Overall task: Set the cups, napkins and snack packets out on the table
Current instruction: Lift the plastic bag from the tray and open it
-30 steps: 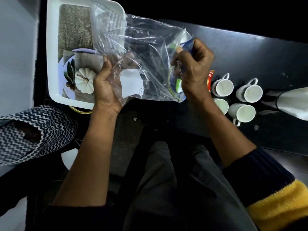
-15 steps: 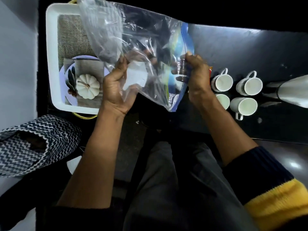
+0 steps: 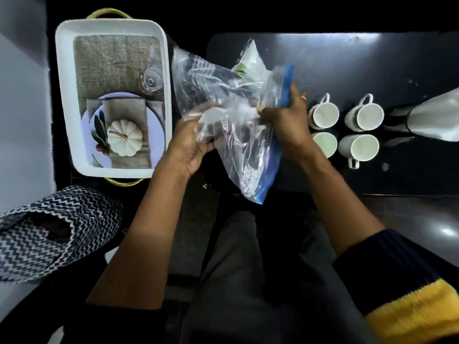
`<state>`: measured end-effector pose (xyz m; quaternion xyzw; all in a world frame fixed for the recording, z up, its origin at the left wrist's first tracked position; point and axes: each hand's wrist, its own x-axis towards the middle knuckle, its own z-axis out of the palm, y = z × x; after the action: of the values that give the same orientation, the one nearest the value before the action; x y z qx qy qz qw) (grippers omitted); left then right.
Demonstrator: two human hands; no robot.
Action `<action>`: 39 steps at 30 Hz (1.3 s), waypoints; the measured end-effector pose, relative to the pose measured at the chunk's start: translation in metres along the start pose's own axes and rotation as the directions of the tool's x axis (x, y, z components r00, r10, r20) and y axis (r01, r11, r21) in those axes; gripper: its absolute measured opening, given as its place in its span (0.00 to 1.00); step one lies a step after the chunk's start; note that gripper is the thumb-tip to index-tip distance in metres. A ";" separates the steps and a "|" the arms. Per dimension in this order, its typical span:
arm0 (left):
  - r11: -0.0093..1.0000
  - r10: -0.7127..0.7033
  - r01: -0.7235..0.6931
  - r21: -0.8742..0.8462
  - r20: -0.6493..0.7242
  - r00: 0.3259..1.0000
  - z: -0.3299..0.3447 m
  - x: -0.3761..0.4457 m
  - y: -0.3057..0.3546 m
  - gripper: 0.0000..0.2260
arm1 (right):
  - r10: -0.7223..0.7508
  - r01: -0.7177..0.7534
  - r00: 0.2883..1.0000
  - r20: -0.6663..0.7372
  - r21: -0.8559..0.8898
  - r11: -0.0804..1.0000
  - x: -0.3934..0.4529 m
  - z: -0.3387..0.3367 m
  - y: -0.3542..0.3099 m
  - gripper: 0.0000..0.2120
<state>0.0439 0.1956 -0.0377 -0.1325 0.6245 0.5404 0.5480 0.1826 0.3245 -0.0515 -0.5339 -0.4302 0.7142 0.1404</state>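
No text, brand, number or sign can be read. The clear plastic bag (image 3: 231,115) carries faint print near its lower corner, beside the blue zip strip, and a small green-and-white label near its top edge; both are too blurred to make out.

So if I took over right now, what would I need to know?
Left hand grips the clear zip bag from below; right hand pinches its blue-edged mouth.
The bag is held above the black table; its contents are too blurred to name.
Done: four white cups stand grouped on the table.
Left: no napkins or snack packets are plainly laid out yet.
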 end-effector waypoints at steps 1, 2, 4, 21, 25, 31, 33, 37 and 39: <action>0.996 0.026 -0.024 0.083 -0.018 1.000 0.006 0.002 -0.005 0.24 | -0.070 0.069 0.998 -0.007 -0.086 0.994 -0.002 -0.002 0.002 0.31; 0.990 0.047 -0.043 0.132 -0.031 0.998 0.012 0.001 -0.008 0.28 | -0.128 0.127 0.992 0.001 -0.143 0.982 -0.004 -0.005 0.004 0.32; 0.983 0.079 -0.070 0.171 -0.045 0.996 0.028 0.000 -0.017 0.30 | -0.202 0.205 0.979 0.035 -0.191 0.960 -0.008 -0.007 0.009 0.30; 0.903 0.238 -0.104 0.417 -0.285 0.928 0.298 0.007 -0.081 0.05 | -0.360 0.511 0.859 0.364 -0.669 0.540 -0.038 -0.229 -0.068 0.54; 0.925 0.147 -0.095 0.368 -0.115 0.982 0.403 -0.007 -0.113 0.05 | -0.399 0.458 0.878 0.264 -0.707 0.539 -0.025 -0.326 -0.087 0.41; 0.940 -0.025 -0.067 0.335 0.262 0.965 0.548 -0.022 -0.164 0.05 | -0.608 0.362 0.755 -0.244 -0.618 0.698 0.001 -0.484 -0.095 0.14; 0.867 0.015 -0.179 0.465 0.335 0.942 0.588 -0.020 -0.186 0.09 | -0.545 0.250 0.722 -0.427 -0.573 0.780 0.007 -0.529 -0.093 0.10; 0.651 0.084 -0.397 0.647 0.458 0.885 0.649 -0.006 -0.219 0.20 | -0.358 0.142 0.628 -0.691 -0.351 0.926 0.017 -0.601 -0.087 0.04; 0.713 0.035 -0.336 0.615 0.447 0.894 0.680 -0.002 -0.241 0.20 | -0.266 0.162 0.670 -0.693 -0.214 0.963 0.022 -0.627 -0.084 0.10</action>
<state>0.5949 0.6605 -0.0375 0.2560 0.6611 0.3436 0.6159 0.7059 0.6799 -0.0390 -0.7232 -0.4483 0.3979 0.3431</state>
